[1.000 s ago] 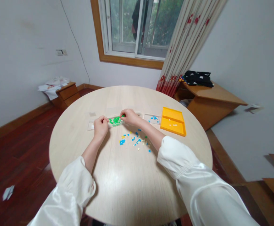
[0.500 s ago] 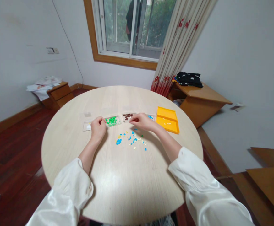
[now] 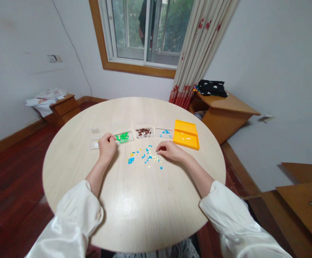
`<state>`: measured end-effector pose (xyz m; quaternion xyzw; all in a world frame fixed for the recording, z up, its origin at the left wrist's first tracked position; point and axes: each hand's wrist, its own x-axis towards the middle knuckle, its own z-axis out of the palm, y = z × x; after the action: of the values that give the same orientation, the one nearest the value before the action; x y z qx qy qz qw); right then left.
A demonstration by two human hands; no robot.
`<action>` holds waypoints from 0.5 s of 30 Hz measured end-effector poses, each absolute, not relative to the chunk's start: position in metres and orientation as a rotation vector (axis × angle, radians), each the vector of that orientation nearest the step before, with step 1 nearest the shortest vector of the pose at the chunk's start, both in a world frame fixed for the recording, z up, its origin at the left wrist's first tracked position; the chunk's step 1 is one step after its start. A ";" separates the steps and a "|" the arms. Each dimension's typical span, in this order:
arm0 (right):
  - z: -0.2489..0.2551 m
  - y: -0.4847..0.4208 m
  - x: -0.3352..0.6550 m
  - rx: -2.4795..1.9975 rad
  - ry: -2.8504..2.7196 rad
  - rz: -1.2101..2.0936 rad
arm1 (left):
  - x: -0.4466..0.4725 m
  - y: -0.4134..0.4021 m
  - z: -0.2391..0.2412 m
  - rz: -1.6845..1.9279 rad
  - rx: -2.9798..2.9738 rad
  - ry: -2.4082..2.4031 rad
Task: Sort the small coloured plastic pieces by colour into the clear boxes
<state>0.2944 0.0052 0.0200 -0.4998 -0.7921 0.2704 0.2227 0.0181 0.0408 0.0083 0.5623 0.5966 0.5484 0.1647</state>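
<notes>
My left hand (image 3: 107,147) is closed beside a clear tray of green pieces (image 3: 122,137), its fingertips at the tray's left end. Whatever it may hold is hidden. Partly behind that hand lies a clear tray with white pieces (image 3: 96,144). My right hand (image 3: 170,151) has its thumb and fingers pinched together at the right side of a scatter of small pieces. Anything between those fingertips is too small to make out. Blue pieces (image 3: 131,160), yellow pieces (image 3: 131,154) and pale cream pieces (image 3: 155,158) lie loose on the table.
Farther back stand a clear tray of brown pieces (image 3: 144,132) and a clear tray with blue pieces (image 3: 159,133). An open yellow case (image 3: 186,142) holds a few white bits. All rest on a round wooden table (image 3: 134,208). A cabinet (image 3: 220,114) stands behind it.
My right hand has moved from the brown tray toward me and right, down to the loose pieces. The green piece lying there is now hidden at its fingertips. My left hand stays by the green tray.
</notes>
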 end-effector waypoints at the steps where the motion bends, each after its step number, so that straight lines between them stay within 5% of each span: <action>1: 0.021 0.006 0.294 -1.398 -2.164 0.753 | 0.018 0.041 0.008 1.564 1.596 1.702; 15: 0.049 0.089 0.169 -1.118 -2.191 0.624 | 0.016 0.040 0.007 1.601 1.578 1.699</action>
<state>0.1688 0.0894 0.0488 -0.4206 -0.8244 0.2348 0.2973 0.0161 0.0405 0.0067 0.5525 0.5952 0.5608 0.1612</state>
